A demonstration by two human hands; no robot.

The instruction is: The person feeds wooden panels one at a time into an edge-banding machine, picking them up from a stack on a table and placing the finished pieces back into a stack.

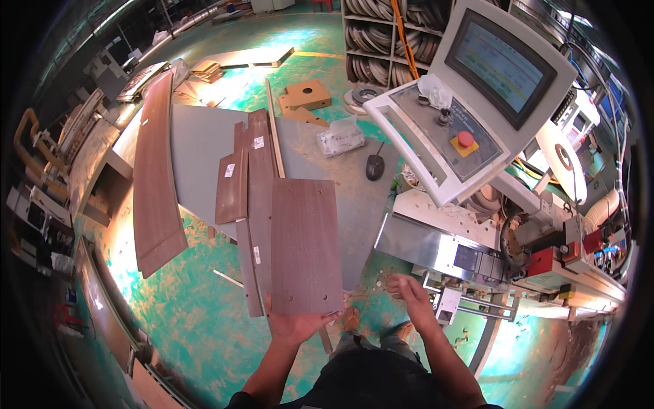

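Note:
My left hand [300,327] grips the near edge of a brown wood-grain panel [306,245], which has small holes near its corners. The panel stretches away from me, over the grey table. To my right, in front of the machine, my right hand [411,294] hangs with its fingers curled; anything inside them is hidden. Left of the panel lie narrower brown boards, one a short board [231,187] with a white label, another a long strip [260,153] with a label too.
A long brown board [157,170] lies along the left side of the grey table [204,146]. Near its far right are a white plastic packet [342,138] and a black mouse [375,167]. At right, a control console [449,129] with a red button [464,140] overhangs a metal machine [436,249].

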